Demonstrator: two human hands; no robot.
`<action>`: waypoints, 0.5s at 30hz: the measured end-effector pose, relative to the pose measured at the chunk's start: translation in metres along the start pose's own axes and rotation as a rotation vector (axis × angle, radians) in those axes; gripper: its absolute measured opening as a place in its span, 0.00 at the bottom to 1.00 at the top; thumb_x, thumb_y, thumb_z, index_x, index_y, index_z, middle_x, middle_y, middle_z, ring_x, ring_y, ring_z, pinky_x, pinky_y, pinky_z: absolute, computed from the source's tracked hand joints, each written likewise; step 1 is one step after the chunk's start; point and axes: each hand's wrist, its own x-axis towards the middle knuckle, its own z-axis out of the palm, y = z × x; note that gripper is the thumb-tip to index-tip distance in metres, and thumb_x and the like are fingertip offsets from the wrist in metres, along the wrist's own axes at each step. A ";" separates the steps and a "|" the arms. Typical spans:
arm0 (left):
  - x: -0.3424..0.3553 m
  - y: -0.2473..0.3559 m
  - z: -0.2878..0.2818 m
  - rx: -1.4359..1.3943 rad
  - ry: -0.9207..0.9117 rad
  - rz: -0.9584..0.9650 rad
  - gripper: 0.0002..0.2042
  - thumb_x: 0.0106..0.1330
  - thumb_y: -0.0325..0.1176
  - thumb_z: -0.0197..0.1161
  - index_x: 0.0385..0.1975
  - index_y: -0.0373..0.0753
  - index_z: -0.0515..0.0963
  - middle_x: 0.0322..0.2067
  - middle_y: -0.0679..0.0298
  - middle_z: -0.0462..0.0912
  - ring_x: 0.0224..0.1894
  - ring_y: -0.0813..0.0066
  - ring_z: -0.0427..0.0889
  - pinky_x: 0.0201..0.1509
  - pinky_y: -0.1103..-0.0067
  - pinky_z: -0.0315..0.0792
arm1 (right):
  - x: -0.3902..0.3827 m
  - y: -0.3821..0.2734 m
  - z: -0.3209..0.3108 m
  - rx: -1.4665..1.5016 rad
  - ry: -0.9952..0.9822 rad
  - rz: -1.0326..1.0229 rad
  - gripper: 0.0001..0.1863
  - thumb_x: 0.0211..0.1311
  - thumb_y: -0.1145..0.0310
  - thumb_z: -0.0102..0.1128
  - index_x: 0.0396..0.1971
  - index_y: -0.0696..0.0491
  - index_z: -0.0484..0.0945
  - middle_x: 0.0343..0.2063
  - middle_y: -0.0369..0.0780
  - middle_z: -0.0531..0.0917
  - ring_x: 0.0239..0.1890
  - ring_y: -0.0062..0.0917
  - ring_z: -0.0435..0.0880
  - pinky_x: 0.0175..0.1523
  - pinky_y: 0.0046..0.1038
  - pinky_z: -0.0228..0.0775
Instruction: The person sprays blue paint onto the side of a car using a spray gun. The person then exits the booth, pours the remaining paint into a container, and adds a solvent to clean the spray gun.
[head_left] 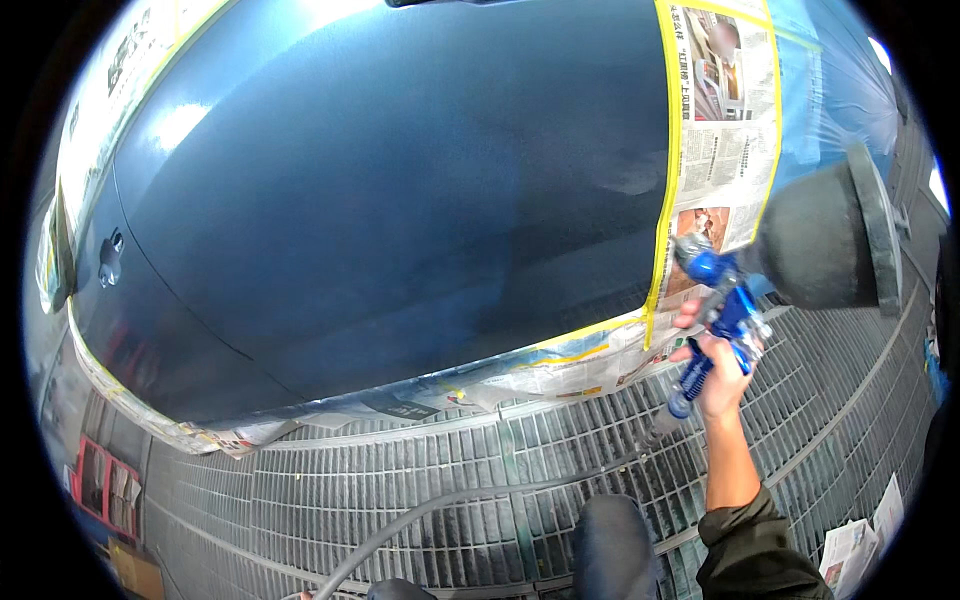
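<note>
My right hand [722, 375] is closed around the grip of a blue and silver spray gun [728, 310]. The gun's nozzle end points left, in front of the newspaper strip beside the panel. A large dark cup [815, 240] with a flat lid sits on the gun. From the bottom of the grip a grey hose [450, 497] curves down and left across the grating. Only a sliver of my left hand [306, 596] shows by the hose at the lower edge; its fingers are mostly hidden. The dark blue car panel [400, 220] fills the middle, with a handle recess [111, 258] at its left.
Newspaper [715, 160] and yellow tape [662, 230] border the panel. Blue plastic sheeting [840, 80] covers the area at the upper right. Metal grating [400, 465] forms the floor. A red rack [105, 485] stands at lower left; loose papers [850, 550] lie at lower right.
</note>
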 end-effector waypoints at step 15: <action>-0.026 -0.020 0.016 -0.071 -0.110 -0.072 0.09 0.66 0.25 0.56 0.25 0.26 0.76 0.13 0.60 0.64 0.19 0.80 0.62 0.21 0.76 0.60 | -0.084 0.088 0.003 0.064 -0.416 0.309 0.21 0.54 0.81 0.49 0.51 0.60 0.70 0.45 0.46 0.78 0.46 0.29 0.79 0.38 0.30 0.81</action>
